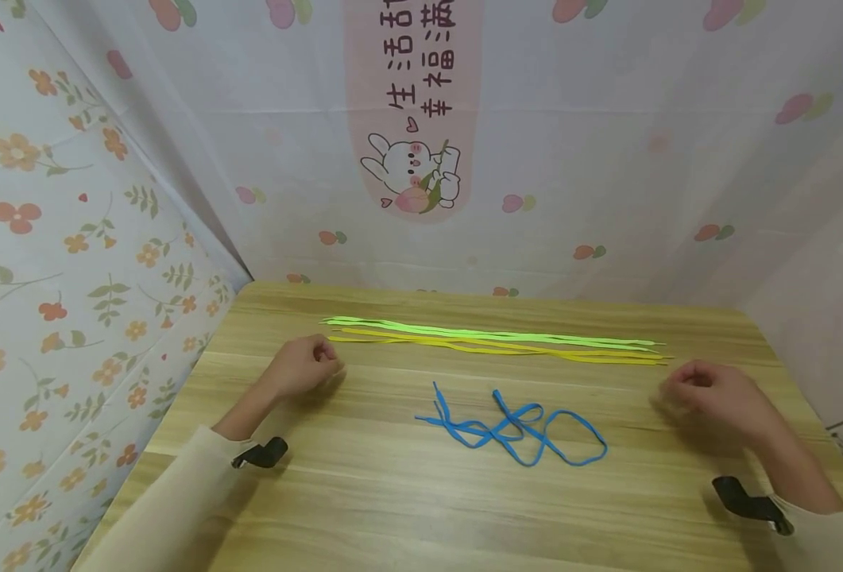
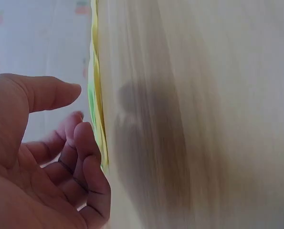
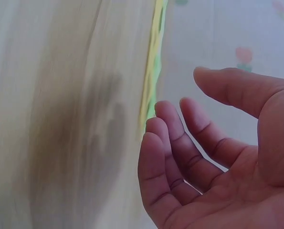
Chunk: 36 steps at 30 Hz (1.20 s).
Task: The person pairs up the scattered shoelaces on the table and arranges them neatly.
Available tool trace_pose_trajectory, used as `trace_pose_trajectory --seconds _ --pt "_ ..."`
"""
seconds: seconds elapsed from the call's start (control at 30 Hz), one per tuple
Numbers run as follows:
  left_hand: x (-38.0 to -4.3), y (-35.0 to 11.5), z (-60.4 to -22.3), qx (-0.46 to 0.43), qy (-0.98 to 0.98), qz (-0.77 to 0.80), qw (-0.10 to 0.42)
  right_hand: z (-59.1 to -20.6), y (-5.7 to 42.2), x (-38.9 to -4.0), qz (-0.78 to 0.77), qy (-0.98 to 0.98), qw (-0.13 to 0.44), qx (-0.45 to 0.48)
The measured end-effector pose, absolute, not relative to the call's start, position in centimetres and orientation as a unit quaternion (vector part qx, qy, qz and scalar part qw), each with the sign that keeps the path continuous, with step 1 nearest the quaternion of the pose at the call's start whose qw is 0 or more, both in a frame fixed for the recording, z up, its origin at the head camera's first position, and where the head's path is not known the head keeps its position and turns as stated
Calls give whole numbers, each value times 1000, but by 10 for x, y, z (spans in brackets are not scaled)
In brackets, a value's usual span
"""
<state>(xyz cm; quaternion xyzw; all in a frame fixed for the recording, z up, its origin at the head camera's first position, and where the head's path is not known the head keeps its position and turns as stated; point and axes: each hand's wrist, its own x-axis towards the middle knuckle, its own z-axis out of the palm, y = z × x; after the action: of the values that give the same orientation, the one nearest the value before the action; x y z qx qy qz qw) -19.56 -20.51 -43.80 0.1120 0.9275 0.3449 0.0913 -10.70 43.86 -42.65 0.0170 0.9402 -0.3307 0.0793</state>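
Note:
Two straight pairs of flat shoelaces stretch across the back of the table, neon green laces [image 1: 464, 332] behind yellow laces [image 1: 478, 346]. In front of them a blue shoelace [image 1: 491, 434] lies in loose loops. My left hand [image 1: 307, 365] hovers by the left ends of the yellow laces, its fingers loosely curled around nothing. Over at the right ends my right hand [image 1: 721, 397] hangs above the table, thumb apart from its relaxed fingers. Both wrist views show a gap between thumb and fingertips, with the yellow laces [image 2: 97, 71] passing beyond the left fingers.
The wood-grain table [image 1: 364, 508] meets a white printed curtain [image 1: 571, 159] at its back edge. A flowered cloth [image 1: 71, 262] hangs along the left side. Dark wrist-camera mounts [image 1: 267, 453] sit at both sleeves.

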Motion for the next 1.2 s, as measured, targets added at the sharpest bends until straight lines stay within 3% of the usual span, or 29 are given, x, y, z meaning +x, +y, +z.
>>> trace_pose_trajectory --seconds 0.6,0.83,1.2 --pt "-163 -123 -433 308 881 351 78 -405 339 -83 -245 963 29 -110" --pt "-158 -92 -441 380 862 328 72 -410 306 -77 -239 948 25 -211" --pt "-155 -57 -450 415 872 247 86 -431 272 -80 -240 919 45 -309"
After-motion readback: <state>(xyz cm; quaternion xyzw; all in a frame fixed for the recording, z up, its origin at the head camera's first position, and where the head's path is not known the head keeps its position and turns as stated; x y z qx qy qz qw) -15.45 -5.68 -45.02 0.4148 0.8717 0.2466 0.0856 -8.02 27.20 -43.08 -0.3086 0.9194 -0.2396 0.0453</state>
